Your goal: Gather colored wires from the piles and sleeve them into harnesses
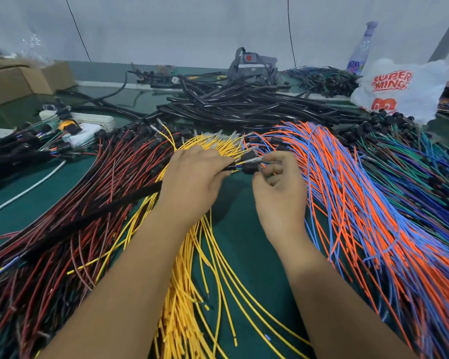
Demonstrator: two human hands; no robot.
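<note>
Two-handed grip above green table (pixel 244 244)

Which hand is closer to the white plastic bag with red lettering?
Right. The right hand sits at mid-table beside the orange and blue wires, below and left of the white bag. The left hand lies further left, over the yellow wires.

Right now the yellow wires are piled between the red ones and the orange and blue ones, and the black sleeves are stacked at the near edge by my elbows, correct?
Not quite. The head view shows the black sleeves stacked at the far side, beyond the piles. The yellow wires do lie between the red ones and the orange and blue ones.
</note>
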